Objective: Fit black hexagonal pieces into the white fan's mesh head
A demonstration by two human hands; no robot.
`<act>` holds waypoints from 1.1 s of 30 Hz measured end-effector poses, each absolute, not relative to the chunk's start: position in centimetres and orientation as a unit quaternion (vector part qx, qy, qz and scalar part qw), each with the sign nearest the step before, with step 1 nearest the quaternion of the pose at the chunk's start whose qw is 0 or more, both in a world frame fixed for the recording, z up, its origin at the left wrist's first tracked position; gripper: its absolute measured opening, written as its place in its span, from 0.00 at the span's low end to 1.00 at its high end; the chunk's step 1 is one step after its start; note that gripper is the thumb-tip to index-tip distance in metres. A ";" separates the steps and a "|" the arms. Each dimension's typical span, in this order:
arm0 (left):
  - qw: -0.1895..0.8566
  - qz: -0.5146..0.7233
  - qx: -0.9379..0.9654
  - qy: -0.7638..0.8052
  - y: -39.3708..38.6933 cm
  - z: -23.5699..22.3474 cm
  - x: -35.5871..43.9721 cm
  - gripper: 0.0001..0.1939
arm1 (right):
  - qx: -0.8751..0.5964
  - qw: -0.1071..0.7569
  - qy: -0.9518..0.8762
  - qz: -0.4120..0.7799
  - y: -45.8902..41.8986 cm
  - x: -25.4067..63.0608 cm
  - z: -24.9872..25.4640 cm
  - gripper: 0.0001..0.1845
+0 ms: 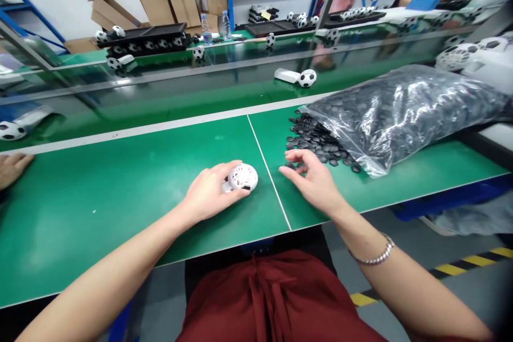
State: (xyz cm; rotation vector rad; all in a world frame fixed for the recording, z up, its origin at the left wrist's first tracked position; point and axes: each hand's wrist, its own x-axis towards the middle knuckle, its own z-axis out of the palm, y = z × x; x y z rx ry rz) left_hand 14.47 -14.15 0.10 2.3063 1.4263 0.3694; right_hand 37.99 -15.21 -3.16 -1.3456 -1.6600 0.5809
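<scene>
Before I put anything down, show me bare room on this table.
Most room: the green tabletop between the left hand and the co-worker's hand, bar a small pale speck. A smaller patch lies between the white perforated ball and the loose black plastic pieces, crossed by a thin white line. Crowded: beyond the right hand, toward the clear plastic bag.

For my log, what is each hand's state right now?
Left hand: holding the white openwork ball.
Right hand: half-open beside black pieces; cannot tell whether it holds one.

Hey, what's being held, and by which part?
The left hand holds the white ball by its near and far edges; whether the right hand holds anything is unclear.
</scene>
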 end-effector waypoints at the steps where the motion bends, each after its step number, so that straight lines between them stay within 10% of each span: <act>1: 0.196 0.128 0.826 0.512 -14.1 0.1 14.5 0.30 | -0.554 0.439 -0.673 0.218 -15.1 38.6 -2.9 0.12; 33: 0.191 0.103 0.884 0.415 -13.1 0.5 14.8 0.33 | -0.459 0.011 -0.878 -0.131 -12.9 39.9 -2.5 0.11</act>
